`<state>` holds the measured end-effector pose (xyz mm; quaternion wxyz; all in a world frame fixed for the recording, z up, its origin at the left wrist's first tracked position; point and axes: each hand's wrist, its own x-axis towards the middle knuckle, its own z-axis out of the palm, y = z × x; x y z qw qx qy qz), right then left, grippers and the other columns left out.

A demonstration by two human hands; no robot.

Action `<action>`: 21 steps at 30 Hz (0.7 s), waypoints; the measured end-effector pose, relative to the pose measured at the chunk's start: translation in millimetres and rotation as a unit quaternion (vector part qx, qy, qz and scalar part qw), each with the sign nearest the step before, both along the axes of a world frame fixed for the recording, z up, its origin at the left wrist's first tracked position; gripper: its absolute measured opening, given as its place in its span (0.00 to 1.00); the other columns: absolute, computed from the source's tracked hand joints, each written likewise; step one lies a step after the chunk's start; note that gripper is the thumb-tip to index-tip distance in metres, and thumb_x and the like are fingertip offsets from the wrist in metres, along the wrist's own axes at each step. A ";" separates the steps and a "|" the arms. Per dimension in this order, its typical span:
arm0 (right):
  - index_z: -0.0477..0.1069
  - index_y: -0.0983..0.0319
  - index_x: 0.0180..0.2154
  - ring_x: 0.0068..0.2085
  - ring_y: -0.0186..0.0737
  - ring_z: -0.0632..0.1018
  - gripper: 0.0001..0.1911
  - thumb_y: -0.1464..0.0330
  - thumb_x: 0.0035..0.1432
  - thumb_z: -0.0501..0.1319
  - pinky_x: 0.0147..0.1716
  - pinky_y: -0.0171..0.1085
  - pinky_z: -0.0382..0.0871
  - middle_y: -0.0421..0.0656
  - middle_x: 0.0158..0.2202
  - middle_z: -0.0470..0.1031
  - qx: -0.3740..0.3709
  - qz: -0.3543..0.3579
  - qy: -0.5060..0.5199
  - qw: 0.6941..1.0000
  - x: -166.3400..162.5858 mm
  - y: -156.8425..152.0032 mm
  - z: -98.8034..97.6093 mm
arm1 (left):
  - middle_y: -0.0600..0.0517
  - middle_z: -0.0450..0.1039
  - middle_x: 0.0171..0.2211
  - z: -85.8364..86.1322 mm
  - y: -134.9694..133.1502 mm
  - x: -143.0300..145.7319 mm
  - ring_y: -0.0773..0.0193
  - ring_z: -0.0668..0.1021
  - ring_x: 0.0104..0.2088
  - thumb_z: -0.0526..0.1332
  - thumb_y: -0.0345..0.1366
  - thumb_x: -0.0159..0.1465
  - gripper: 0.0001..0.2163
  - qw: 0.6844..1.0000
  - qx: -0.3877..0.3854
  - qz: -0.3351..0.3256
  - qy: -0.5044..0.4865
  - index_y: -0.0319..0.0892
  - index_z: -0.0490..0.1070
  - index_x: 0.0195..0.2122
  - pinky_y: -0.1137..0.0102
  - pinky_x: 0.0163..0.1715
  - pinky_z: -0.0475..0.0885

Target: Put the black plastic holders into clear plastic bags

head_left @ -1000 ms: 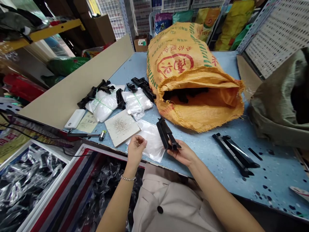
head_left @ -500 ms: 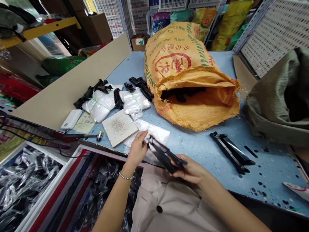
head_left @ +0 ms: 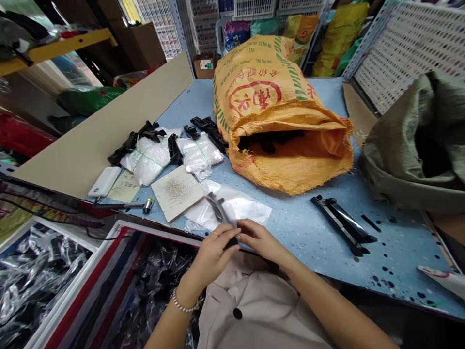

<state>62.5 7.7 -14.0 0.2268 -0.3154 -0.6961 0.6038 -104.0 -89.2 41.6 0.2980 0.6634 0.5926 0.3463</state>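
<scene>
Close to the table's front edge, my left hand (head_left: 213,253) and my right hand (head_left: 260,241) meet with fingers closed on the near end of a long black plastic part (head_left: 219,209). It points away from me, and its far end looks greyish and blurred; whether clear film covers it I cannot tell. Beneath its far end lie flat clear plastic bags (head_left: 247,204). A pale square tile (head_left: 177,193) with brown specks is to their left. Further right on the table rests a pair of similar black parts (head_left: 343,225).
An open orange woven sack (head_left: 290,169) holds dark pieces. Tied bundles of clear bags (head_left: 150,160) sit among black parts. A hammer (head_left: 125,206) and white device (head_left: 104,182) lie left. Bins of bagged black parts (head_left: 39,271) stand below; an olive sack (head_left: 410,160) is right.
My hands have come together at the near end of the black part, the right moving left and up. The part now points away from me over the bags.
</scene>
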 end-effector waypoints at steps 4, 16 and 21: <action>0.65 0.60 0.56 0.48 0.41 0.73 0.23 0.65 0.59 0.59 0.51 0.45 0.67 0.51 0.57 0.62 -0.016 -0.026 -0.007 0.999 10.2 9.9 -13.3 | 0.49 0.73 0.49 46.8 -48.6 -35.2 0.54 0.74 0.50 0.61 0.40 0.60 0.16 0.993 -0.095 0.074 0.015 0.54 0.74 0.50 0.63 0.53 0.68; 0.66 0.60 0.56 0.53 0.46 0.72 0.21 0.70 0.61 0.54 0.53 0.49 0.67 0.51 0.59 0.65 0.154 0.031 -0.069 0.985 -13.4 18.4 -9.3 | 0.49 0.78 0.32 -70.7 -98.1 -87.4 0.55 0.79 0.38 0.58 0.32 0.54 0.11 0.882 -0.404 0.134 0.202 0.44 0.76 0.37 0.66 0.41 0.70; 0.67 0.61 0.55 0.61 0.49 0.64 0.20 0.71 0.63 0.52 0.60 0.53 0.58 0.50 0.59 0.66 0.343 0.091 -0.101 0.929 -42.8 27.6 -8.8 | 0.40 0.73 0.48 -35.3 -18.8 -113.9 0.49 0.73 0.51 0.55 0.39 0.63 0.15 0.919 -0.031 0.247 0.305 0.42 0.71 0.49 0.58 0.53 0.66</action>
